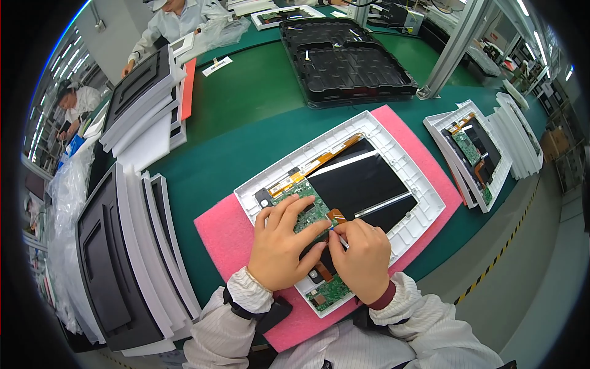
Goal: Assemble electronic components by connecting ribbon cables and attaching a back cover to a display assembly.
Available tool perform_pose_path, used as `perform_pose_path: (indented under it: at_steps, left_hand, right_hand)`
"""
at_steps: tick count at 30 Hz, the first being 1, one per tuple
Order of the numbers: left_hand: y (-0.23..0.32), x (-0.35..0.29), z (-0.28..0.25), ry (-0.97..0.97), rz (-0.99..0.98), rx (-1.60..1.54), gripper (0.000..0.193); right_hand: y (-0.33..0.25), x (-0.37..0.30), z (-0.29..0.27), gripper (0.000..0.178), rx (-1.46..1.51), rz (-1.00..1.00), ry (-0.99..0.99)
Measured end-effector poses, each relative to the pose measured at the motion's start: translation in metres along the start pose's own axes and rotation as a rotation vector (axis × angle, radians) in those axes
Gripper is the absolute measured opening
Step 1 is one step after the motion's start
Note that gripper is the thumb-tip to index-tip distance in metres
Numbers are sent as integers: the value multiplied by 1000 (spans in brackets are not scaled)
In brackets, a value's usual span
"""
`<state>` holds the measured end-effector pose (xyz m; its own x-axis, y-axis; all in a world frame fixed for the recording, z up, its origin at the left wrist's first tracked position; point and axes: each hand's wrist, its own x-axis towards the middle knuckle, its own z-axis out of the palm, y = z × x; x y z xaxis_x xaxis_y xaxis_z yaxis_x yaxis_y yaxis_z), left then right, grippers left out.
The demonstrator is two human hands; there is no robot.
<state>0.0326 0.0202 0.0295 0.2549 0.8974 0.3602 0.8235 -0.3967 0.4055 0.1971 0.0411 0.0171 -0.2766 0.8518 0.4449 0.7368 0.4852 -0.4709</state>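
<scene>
A white-framed display panel [424, 212] lies back side up and askew before me, its frame around black sheeting and green boards. My left hand [283, 240] rests over the green circuit board [312, 215], fingers spread, with index finger and thumb reaching toward a short orange-brown flex cable [335, 216]. At that cable my right hand [362, 252] is closed in a pinch, its fingertips beside a small blue tab. The fingers partly cover what they grip. A long orange flex strip [319, 163] runs along the panel's upper left side. A smaller green board [329, 294] sits near my wrists.
Pink foam [224, 234] lies under the panel on the green table [215, 160]. Stacked dark-and-white panels [117, 258] stand at left, with more [144, 98] behind. Another open panel [473, 147] leans at right. A black tray [350, 61] lies beyond; a co-worker [178, 24] sits far left.
</scene>
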Motion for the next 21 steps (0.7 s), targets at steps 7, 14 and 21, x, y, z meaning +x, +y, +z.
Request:
perform_pose_path:
  at_steps: [7, 14, 21]
  left_hand:
    - [0, -1, -2, -38, 42, 9, 32]
    - [-1, -2, -2, -63, 64, -20, 36]
    - [0, 1, -4, -86, 70, -4, 38]
  right_hand:
    - [0, -1, 0, 8, -2, 6, 31]
    - [-2, -3, -4, 9, -21, -10, 22]
    - [3, -4, -15, 10, -10, -44, 0]
